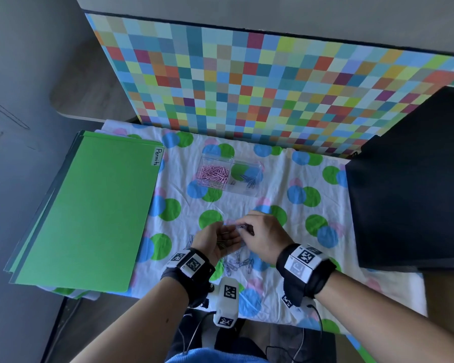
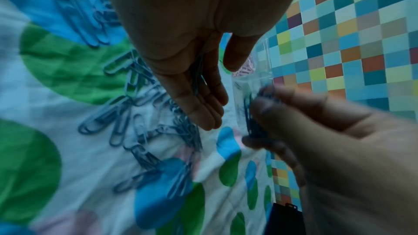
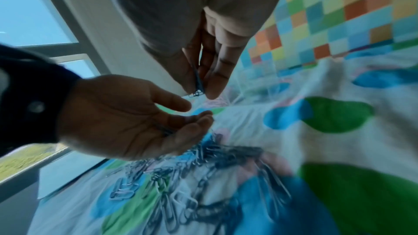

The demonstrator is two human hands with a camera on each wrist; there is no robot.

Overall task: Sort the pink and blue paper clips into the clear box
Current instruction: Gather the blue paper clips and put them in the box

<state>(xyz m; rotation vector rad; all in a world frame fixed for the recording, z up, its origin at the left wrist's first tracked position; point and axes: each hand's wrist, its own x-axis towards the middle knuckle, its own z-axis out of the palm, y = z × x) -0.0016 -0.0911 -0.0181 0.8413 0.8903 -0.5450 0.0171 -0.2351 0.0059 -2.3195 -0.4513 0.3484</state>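
Note:
A clear two-part box stands at the back middle of the cloth, with pink paper clips in its left part and a few blue ones in its right part. Near the front, my left hand lies palm up, fingers relaxed, with a few blue clips resting in it. My right hand is just right of it and pinches a small bunch of blue clips between thumb and fingers. Several loose blue clips lie on the cloth under both hands.
A stack of green folders labelled "Permits" covers the left side. A dark flat object fills the right. A checkered panel stands upright behind the box. The dotted cloth covers the table.

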